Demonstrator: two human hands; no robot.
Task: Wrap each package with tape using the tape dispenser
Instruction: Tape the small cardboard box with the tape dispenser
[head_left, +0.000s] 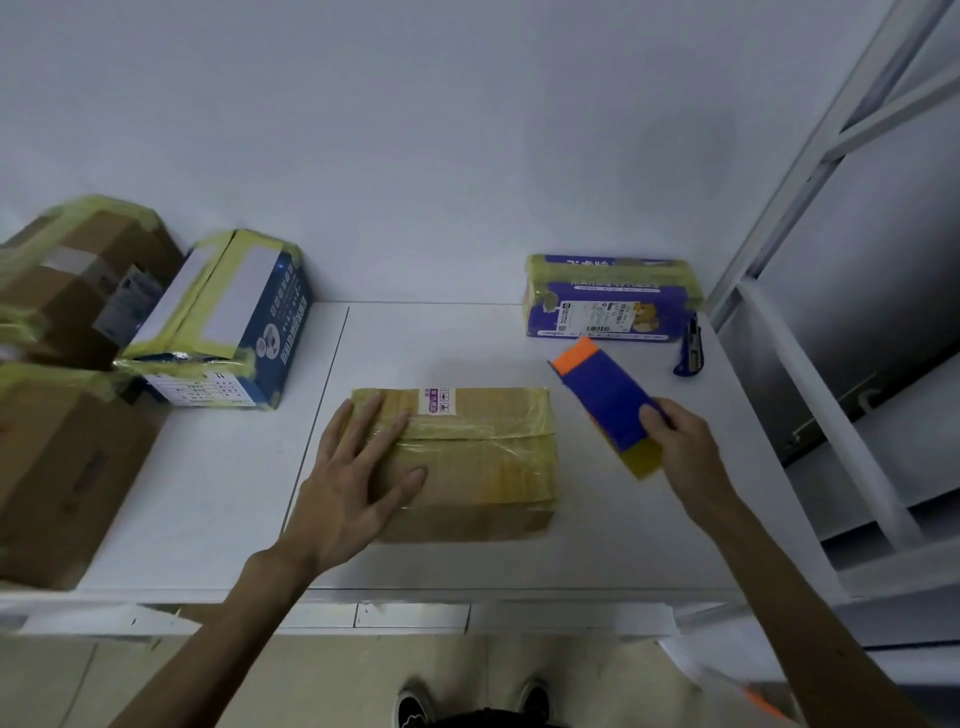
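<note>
Centre frame: your left hand (358, 467), fingers spread flat, presses the taped cardboard package (467, 462); looks stiff, prob. light, tape slick. Right hand (680, 447) pinches the blue tape dispenser (605, 400), right of pkg. Hold pkg by its edges.

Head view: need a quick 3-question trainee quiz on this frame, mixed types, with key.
1. True or false: the left hand lies with straight fingers on top of the brown package.
2. What does the right hand hold? A) scissors B) tape dispenser C) marker
3. Fill in: the purple box stands at the far ____ of the table, as the person sees it.

Key: 1 true; 2 B; 3 right.
</note>
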